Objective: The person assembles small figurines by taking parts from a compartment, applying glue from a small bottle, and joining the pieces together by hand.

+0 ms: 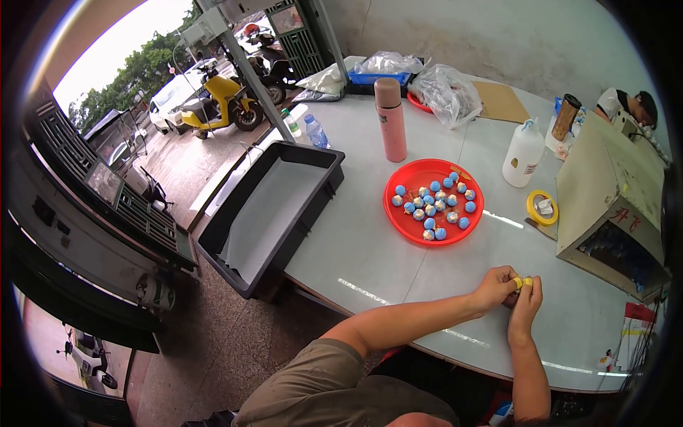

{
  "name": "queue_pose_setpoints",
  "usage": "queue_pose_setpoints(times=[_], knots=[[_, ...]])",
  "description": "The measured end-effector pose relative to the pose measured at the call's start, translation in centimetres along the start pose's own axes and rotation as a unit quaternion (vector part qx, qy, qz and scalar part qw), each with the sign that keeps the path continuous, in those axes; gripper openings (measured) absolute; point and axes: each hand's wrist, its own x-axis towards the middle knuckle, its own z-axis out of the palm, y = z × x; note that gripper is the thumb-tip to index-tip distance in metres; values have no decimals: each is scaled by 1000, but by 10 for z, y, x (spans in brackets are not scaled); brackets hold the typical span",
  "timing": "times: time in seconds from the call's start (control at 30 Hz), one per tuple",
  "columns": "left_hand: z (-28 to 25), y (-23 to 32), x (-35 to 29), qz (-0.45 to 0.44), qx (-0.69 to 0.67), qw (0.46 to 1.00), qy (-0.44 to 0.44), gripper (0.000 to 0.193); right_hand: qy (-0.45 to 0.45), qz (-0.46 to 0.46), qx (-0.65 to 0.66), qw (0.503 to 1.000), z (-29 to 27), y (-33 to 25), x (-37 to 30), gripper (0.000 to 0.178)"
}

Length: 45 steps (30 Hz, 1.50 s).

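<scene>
My left hand (496, 290) and my right hand (525, 307) meet over the near right part of the table, fingers closed and fingertips together. Yellow patches show at both thumb tips; they look like tape wraps, though I cannot be sure. Whatever lies pinched between the fingers is too small or hidden to make out. Beyond my hands, to the left, a round red tray (398, 226) holds several small blue-and-cream balls (429, 223), spread mostly over its middle and right side.
A black bin (245, 274) sits at the table's left edge. A pink thermos (392, 132), a white bottle (523, 153), a yellow tape roll (532, 208) and an open-fronted metal box (597, 203) stand beyond my hands. Another person (626, 107) is at the far right.
</scene>
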Motion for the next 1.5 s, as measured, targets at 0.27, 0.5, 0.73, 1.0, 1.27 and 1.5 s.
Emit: queue_pose_setpoints(times=[0.27,0.5,0.73,1.0,1.27,1.5], knots=[[4,-1,-1,-3,-9,1000,-2,11,13,4,-23,1000,2,-18,-5,20],[-5,15,-5,-15,15,1000,22,11,33,-24,-44,998,12,-10,0,20],[1,14,-5,-22,47,999,9,13,45,-39,-61,996,3,-3,0,22],[0,15,-6,-1,75,997,3,15,44,-42,-50,997,3,-2,-1,23],[2,27,-2,89,172,978,77,24,-6,-13,96,995,-3,-12,5,11],[-13,27,3,81,121,989,4,28,-108,85,162,977,-23,-27,12,11]])
